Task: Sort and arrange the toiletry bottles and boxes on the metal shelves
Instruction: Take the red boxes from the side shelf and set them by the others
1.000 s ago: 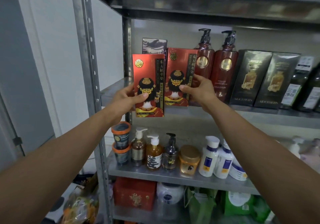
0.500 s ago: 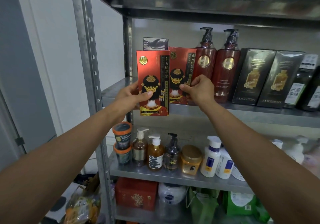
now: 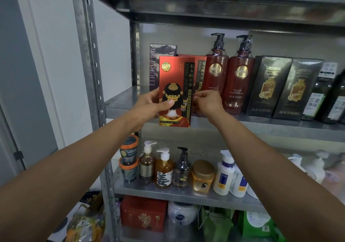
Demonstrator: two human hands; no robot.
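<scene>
- Since the earlier frame the left hand [image 3: 149, 105] has carried the front red cardboard box with a gold-crowned figure [image 3: 175, 77] to the right; it now covers most of the matching second red box [image 3: 202, 68], where before the two showed side by side
- The left grip pinches the front box at its lower left, thumb across the printed face and fingers behind; the box is upright, held in front of the lip of the grey metal middle shelf [image 3: 125, 101], its bottom edge hanging below that lip
- The right hand [image 3: 207, 103] is still on the second box; its grip is curled round the lower part, fingertips at the front box's right edge; only the top and a right-hand strip of this box show
- A tall purple box with pale lettering [image 3: 162, 51] stands behind both, at the shelf's left end
- Just right of the red boxes stand two dark red pump bottles with gold medallions [image 3: 216, 73], side by side; then two black boxes with gold print [image 3: 268, 86]; then dark bottles with white labels [image 3: 323, 92]
- On the lower metal shelf [image 3: 168, 193]: two stacked orange-lidded tubs [image 3: 128, 150] at the left, amber and dark pump bottles [image 3: 164, 170], a gold-lidded jar [image 3: 202, 176], white bottles with blue labels [image 3: 224, 174]
</scene>
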